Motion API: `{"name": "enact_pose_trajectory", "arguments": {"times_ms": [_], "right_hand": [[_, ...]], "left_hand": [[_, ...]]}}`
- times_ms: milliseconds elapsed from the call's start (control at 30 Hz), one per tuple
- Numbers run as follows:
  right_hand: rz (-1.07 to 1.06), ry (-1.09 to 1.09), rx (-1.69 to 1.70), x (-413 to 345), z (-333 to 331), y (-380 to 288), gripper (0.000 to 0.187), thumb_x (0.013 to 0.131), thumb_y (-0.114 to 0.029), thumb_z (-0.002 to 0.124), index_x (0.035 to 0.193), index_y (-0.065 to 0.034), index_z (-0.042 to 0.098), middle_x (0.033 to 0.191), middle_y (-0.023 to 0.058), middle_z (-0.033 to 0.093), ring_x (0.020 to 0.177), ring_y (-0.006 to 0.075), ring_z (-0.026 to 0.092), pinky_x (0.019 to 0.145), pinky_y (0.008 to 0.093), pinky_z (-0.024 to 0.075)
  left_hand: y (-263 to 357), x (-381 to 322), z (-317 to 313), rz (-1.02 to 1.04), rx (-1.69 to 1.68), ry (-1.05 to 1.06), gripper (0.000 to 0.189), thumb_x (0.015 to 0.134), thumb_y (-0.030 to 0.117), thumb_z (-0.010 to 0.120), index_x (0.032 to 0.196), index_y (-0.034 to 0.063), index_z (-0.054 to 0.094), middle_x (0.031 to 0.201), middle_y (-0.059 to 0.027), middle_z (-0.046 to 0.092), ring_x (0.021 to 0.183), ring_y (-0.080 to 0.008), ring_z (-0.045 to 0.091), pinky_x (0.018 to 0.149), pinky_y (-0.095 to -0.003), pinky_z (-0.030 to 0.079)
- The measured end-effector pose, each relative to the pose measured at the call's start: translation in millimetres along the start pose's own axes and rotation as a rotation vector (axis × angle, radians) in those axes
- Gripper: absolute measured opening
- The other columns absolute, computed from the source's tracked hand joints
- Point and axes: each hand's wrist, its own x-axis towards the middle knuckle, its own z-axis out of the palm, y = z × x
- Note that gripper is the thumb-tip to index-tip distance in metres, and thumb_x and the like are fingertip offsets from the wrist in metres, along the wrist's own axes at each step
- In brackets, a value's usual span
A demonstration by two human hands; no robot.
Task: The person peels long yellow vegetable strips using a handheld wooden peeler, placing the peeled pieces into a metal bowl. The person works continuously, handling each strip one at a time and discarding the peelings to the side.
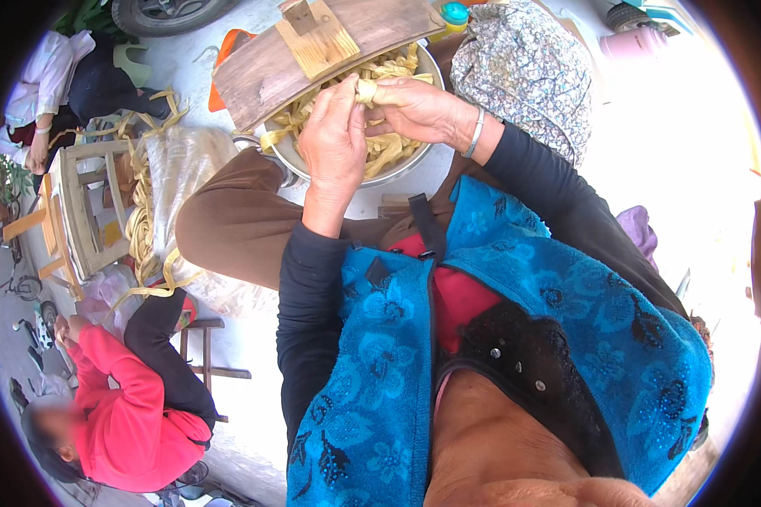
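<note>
My left hand point(335, 136) and my right hand point(428, 113) meet over a metal basin point(436, 66). Between their fingertips is a small wound piece of pale yellow strip point(366, 92), pinched from both sides. Its exact form is partly hidden by my fingers. Below my hands the basin holds a heap of loose yellow strips point(390, 152), twisted or folded. A wooden board point(247, 89) lies across the far part of the basin. On it sit a lighter plank point(320, 47) and a small wood block point(298, 16).
A patterned cloth bundle point(523, 76) stands right of the basin. To the left are a plastic sack point(190, 165), yellow braid point(141, 234) hanging by a wooden frame point(92, 260), and a wooden stool point(208, 355). A person in red point(127, 405) and another person point(51, 89) sit there.
</note>
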Motion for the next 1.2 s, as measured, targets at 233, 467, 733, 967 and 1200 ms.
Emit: {"name": "enact_pose_trajectory", "arguments": {"times_ms": [233,467,733,967,1200], "right_hand": [[-0.249,0.078,-0.211,15,6,-9,0.019,0.096,-0.013,0.061,0.111,-0.0040,0.069,0.121,0.0015,0.063,0.103,0.0161,0.062,0.090,0.0317,0.0496],[-0.916,0.296,-1.072,6,35,-29,0.014,0.089,-0.006,0.064,0.098,0.0011,0.072,0.124,0.0124,0.061,0.106,0.0204,0.062,0.090,0.0308,0.0493],[-0.696,0.258,-0.154,27,17,-32,0.018,0.095,-0.011,0.063,0.107,0.0012,0.070,0.110,0.0034,0.063,0.101,0.0109,0.059,0.087,0.0267,0.0487],[-0.815,0.138,-1.390,14,29,-75,0.028,0.097,-0.031,0.059,0.110,-0.0084,0.069,0.087,0.0108,0.068,0.082,0.0231,0.067,0.072,0.0349,0.0525],[-0.386,-0.168,-1.799,-1,21,-97,0.025,0.088,-0.031,0.066,0.086,-0.0062,0.065,0.074,0.0151,0.064,0.075,0.0362,0.064,0.066,0.0457,0.0476]], "left_hand": [[9,20,-12,-0.224,-0.211,-0.147,0.036,0.092,0.022,0.061,0.118,-0.0024,0.062,0.109,-0.0203,0.066,0.099,-0.0372,0.065,0.085,-0.0400,0.051],[0,27,2,-0.549,-0.378,-0.062,0.028,0.099,0.028,0.053,0.101,0.0021,0.064,0.072,-0.0114,0.062,0.056,-0.0245,0.059,0.052,-0.0350,0.044],[-7,-14,-17,-0.354,-0.387,-0.029,0.013,0.097,0.014,0.058,0.101,0.0044,0.066,0.064,-0.0025,0.054,0.053,-0.0153,0.054,0.047,-0.0281,0.040],[-9,15,-29,0.238,0.477,0.029,0.018,0.079,0.006,0.067,0.097,0.0086,0.067,0.074,-0.0060,0.057,0.063,-0.0262,0.063,0.056,-0.0372,0.050],[-21,24,-33,-0.338,-0.314,-0.376,0.013,0.094,0.015,0.064,0.097,0.0045,0.071,0.075,-0.0055,0.064,0.069,-0.0171,0.060,0.062,-0.0294,0.047]]}}
